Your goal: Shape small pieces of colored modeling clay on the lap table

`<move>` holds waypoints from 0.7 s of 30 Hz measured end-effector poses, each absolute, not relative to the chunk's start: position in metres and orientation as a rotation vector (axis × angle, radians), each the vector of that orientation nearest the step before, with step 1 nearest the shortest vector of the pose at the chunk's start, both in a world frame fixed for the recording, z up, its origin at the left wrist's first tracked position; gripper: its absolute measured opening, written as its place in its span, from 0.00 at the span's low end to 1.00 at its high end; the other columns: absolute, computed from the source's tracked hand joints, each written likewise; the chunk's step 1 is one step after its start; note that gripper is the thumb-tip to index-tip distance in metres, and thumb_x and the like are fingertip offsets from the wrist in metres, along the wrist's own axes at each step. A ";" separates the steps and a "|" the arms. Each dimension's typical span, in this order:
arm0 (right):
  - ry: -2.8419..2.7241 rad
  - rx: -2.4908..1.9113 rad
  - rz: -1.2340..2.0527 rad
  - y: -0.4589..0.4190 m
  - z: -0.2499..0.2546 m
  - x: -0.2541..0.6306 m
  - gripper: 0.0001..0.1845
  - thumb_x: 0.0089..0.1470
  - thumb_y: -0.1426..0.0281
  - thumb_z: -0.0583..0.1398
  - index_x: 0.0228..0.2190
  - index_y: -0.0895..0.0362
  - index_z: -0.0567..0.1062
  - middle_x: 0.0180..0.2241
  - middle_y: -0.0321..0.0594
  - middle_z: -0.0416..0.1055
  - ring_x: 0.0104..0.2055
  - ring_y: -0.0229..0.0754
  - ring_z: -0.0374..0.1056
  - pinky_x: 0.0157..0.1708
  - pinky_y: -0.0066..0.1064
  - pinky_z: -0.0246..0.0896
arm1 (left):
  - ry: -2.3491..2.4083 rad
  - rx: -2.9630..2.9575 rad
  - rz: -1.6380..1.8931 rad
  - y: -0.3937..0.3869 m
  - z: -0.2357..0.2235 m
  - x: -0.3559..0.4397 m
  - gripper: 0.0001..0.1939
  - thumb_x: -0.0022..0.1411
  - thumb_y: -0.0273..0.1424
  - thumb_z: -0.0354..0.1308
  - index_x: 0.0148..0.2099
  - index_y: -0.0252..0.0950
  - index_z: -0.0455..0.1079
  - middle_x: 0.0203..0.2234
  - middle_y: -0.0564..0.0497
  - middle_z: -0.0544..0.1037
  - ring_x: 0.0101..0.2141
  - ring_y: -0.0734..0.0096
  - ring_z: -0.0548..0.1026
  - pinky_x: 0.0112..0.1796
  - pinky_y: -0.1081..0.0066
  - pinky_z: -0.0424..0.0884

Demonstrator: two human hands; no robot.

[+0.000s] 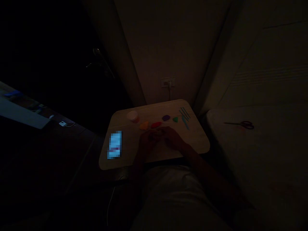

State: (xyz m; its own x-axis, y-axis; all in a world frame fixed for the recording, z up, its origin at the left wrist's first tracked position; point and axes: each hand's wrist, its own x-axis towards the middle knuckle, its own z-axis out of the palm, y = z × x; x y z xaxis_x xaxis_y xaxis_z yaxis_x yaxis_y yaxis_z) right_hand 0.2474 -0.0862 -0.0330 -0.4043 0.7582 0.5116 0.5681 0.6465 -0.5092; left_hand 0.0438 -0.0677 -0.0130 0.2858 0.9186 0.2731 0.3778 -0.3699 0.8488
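In dim light my left hand [149, 137] and my right hand [170, 136] meet over the near middle of a small wooden-topped table [130, 150]. Both have their fingers curled in and closed together. Whatever lies between the fingertips is too dark to make out. Just beyond them are a red lump [156, 124] and an orange lump [144, 125] that look like modelling clay. A purple lump [166, 117] and a green one [175, 119] sit farther back. Several thin blue-green sticks or tools [184, 117] lie at the far right.
A pale tub [133, 116] stands at the table's back left. A lit phone [115, 145] lies near the left edge. Scissors [240, 124] rest on a pale surface to the right. Behind the table is a wall socket [167, 82] with a plugged-in cable.
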 end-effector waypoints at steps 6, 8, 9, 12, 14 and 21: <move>-2.161 -1.055 0.320 -0.086 -0.032 0.247 0.35 0.52 0.83 0.57 0.56 0.44 0.77 0.63 0.42 0.67 0.60 0.51 0.64 0.59 0.48 0.59 | 1.149 1.868 1.032 -0.068 -0.012 0.044 0.16 0.54 0.25 0.66 0.46 0.36 0.77 0.42 0.46 0.83 0.40 0.63 0.81 0.41 0.67 0.79; -2.172 -1.069 0.327 -0.086 -0.030 0.247 0.35 0.51 0.83 0.57 0.56 0.44 0.77 0.62 0.42 0.68 0.59 0.51 0.64 0.59 0.48 0.59 | 1.157 1.867 1.028 -0.069 -0.011 0.045 0.17 0.53 0.25 0.67 0.47 0.36 0.77 0.42 0.46 0.83 0.40 0.64 0.81 0.42 0.66 0.78; -2.181 -1.073 0.334 -0.086 -0.029 0.247 0.35 0.51 0.84 0.57 0.56 0.44 0.77 0.62 0.41 0.68 0.59 0.51 0.64 0.59 0.48 0.59 | 1.160 1.864 1.025 -0.069 -0.010 0.045 0.17 0.53 0.24 0.67 0.47 0.36 0.77 0.42 0.46 0.83 0.40 0.64 0.81 0.42 0.67 0.78; -2.194 -1.097 0.347 -0.086 -0.027 0.247 0.33 0.51 0.83 0.57 0.54 0.45 0.79 0.61 0.42 0.69 0.58 0.51 0.64 0.59 0.47 0.59 | 1.158 1.847 1.021 -0.068 -0.011 0.045 0.17 0.53 0.24 0.67 0.46 0.35 0.76 0.42 0.46 0.83 0.39 0.64 0.81 0.41 0.67 0.78; -2.187 -1.112 0.349 -0.086 -0.027 0.246 0.31 0.52 0.82 0.58 0.53 0.46 0.80 0.61 0.42 0.70 0.58 0.51 0.65 0.58 0.47 0.59 | 1.158 1.848 1.024 -0.067 -0.012 0.045 0.16 0.53 0.24 0.67 0.45 0.35 0.76 0.41 0.46 0.83 0.39 0.64 0.81 0.41 0.68 0.78; -2.183 -1.144 0.337 -0.086 -0.028 0.245 0.30 0.53 0.82 0.58 0.52 0.45 0.80 0.59 0.43 0.71 0.56 0.51 0.65 0.58 0.48 0.60 | 1.178 1.884 1.014 -0.067 -0.013 0.046 0.14 0.53 0.25 0.67 0.44 0.35 0.76 0.38 0.48 0.82 0.37 0.66 0.80 0.39 0.69 0.77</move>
State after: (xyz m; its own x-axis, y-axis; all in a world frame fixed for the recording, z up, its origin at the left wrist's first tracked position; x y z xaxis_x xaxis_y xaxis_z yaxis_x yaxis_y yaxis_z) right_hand 0.2448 -0.0862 -0.0279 -0.4143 0.8063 0.4221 0.6413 0.5878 -0.4933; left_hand 0.0456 -0.0667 -0.0132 0.2853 0.9238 0.2553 0.3894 -0.3551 0.8499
